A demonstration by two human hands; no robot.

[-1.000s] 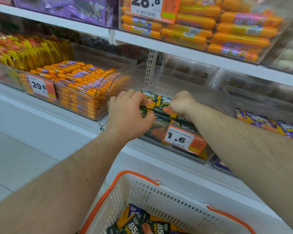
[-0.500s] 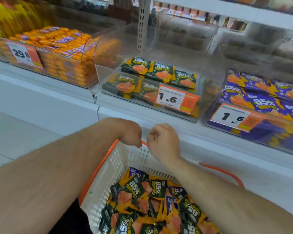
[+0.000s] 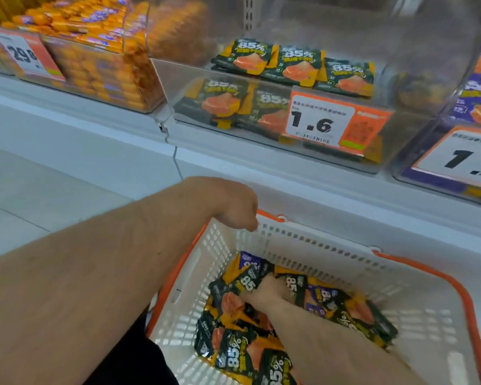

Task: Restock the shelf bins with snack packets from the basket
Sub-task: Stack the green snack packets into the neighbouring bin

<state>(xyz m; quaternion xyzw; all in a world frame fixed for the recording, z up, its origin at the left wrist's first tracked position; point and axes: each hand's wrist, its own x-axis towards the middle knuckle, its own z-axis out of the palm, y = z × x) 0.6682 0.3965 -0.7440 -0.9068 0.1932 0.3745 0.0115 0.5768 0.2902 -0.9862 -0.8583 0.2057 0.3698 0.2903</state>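
Observation:
A white basket with an orange rim (image 3: 417,269) stands below the shelf and holds several dark green and orange snack packets (image 3: 233,354). My right hand (image 3: 267,293) is down inside the basket, with its fingers dug in among the packets and curled round some of them. Bent at the wrist, my left hand (image 3: 233,207) hangs over the basket's far left corner; its fingers are loosely curled and hold nothing. On the shelf above, a clear bin (image 3: 178,87) holds the same green packets (image 3: 292,65) in a low layer.
An orange price tag reading 1.6 (image 3: 321,120) is fixed to the bin's front. A bin of purple packets (image 3: 478,104) stands to its right, and a bin of orange sausage sticks (image 3: 95,65) to its left. The white shelf ledge (image 3: 261,168) juts out above the basket.
Both hands left the shelf bin and came down to the basket. My right hand has now plunged in among the packets, and my left hand hangs at the rim.

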